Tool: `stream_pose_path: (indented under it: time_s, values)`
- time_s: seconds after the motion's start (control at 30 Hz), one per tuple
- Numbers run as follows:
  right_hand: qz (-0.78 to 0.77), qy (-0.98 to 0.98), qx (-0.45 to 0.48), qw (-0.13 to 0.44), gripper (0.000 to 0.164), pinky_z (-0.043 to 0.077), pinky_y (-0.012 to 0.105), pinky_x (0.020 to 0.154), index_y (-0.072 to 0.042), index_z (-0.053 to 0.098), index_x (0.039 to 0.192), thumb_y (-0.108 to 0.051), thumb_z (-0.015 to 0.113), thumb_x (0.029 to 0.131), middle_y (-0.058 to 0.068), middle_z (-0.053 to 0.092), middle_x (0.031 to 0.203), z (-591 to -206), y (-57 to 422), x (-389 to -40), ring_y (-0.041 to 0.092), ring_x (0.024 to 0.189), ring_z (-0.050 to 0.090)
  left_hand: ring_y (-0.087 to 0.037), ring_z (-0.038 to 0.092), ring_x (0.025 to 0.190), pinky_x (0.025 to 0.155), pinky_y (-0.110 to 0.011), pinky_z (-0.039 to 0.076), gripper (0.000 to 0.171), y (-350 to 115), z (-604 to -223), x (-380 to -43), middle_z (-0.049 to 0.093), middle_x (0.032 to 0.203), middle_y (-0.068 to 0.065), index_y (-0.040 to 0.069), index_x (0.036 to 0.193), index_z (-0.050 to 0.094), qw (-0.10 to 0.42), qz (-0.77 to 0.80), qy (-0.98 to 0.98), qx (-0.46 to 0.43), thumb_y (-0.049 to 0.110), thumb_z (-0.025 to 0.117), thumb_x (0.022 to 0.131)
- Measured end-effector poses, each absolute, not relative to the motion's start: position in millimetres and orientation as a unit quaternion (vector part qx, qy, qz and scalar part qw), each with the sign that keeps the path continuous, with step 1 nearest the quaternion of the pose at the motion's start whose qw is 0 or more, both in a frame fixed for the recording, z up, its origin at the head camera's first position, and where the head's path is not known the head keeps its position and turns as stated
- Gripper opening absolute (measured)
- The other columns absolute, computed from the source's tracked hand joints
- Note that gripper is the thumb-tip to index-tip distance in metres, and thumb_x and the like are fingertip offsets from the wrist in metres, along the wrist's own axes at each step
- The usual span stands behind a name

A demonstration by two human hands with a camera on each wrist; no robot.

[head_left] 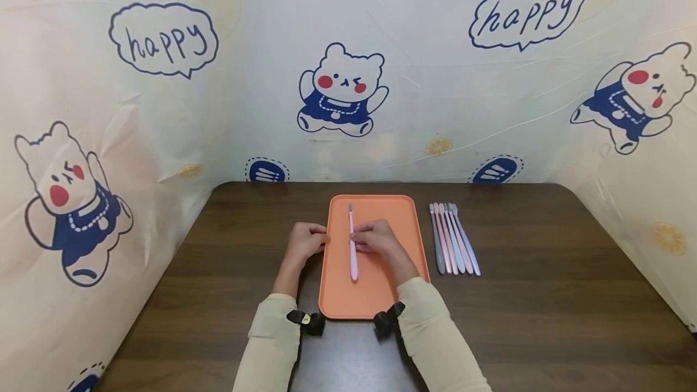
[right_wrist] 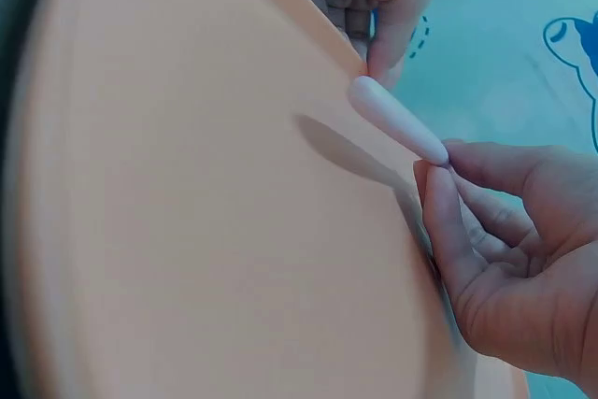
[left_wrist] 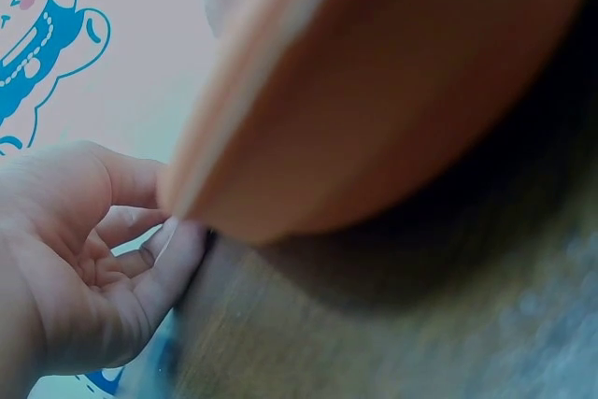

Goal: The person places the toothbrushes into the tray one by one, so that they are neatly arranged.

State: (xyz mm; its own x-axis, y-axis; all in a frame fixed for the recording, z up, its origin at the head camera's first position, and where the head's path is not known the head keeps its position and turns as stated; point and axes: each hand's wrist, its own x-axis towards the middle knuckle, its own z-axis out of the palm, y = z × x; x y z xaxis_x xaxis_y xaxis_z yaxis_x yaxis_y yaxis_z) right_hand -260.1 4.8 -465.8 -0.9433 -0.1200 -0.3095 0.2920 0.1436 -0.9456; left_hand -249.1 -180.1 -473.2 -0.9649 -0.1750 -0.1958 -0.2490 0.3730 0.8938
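Note:
A pale pink toothbrush (head_left: 353, 262) is held above the orange tray (head_left: 348, 304), its head pointing to the far side. My right hand (head_left: 378, 239) pinches it around the middle between thumb and fingers. In the right wrist view the rounded handle (right_wrist: 397, 121) sticks out past the fingertips and casts a shadow on the tray. At the tray's left rim, my left hand (head_left: 306, 242) grips the edge. The left wrist view shows thumb and finger of that hand (left_wrist: 84, 259) pinching the tray rim (left_wrist: 220, 128). The toothbrush is out of sight there.
Right of the tray, several toothbrushes (head_left: 455, 244) in grey, pink, blue and lilac lie side by side on the dark wooden table (head_left: 544, 295). A printed curtain (head_left: 414, 114) with cartoon bears surrounds the table at the back and sides.

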Motion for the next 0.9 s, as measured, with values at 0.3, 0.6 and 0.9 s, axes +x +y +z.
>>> stream_pose_path:
  time_s: [0.3, 0.6, 0.9]
  values:
    - [-0.596, 0.787, 0.056, 0.151, 0.019, 0.056, 0.018, 0.058, 0.005, 0.075, 0.102, -0.005, 0.077, 0.086, 0.006, 0.069, 0.082, -461, -8, -264, 0.005, 0.06, 0.061, -0.014, 0.067, 0.078, 0.076, -0.032, 0.063, 0.021, -179, -472, -250, 0.07, 0.112, -0.021, -0.002, 0.107, 0.076, 0.036, 0.548, 0.825, -0.132, 0.005, 0.071, 0.088]
    - [-0.56, 0.813, 0.064, 0.149, 0.015, 0.058, 0.021, 0.059, 0.002, 0.077, 0.095, -0.007, 0.081, 0.083, 0.007, 0.069, 0.08, -460, -14, -267, 0.006, 0.058, 0.062, -0.013, 0.067, 0.078, 0.074, -0.031, 0.062, 0.022, -180, -473, -249, 0.07, 0.113, -0.023, -0.004, 0.107, 0.075, 0.029, 0.552, 0.824, -0.127, 0.002, 0.071, 0.087]
    - [-0.529, 0.833, 0.078, 0.145, 0.009, 0.056, 0.02, 0.055, -0.001, 0.079, 0.087, -0.008, 0.082, 0.082, 0.004, 0.067, 0.071, -460, -18, -270, 0.008, 0.057, 0.063, -0.013, 0.068, 0.078, 0.074, -0.03, 0.063, 0.022, -178, -474, -249, 0.071, 0.111, -0.022, -0.004, 0.107, 0.075, 0.024, 0.552, 0.824, -0.128, 0.003, 0.071, 0.087]
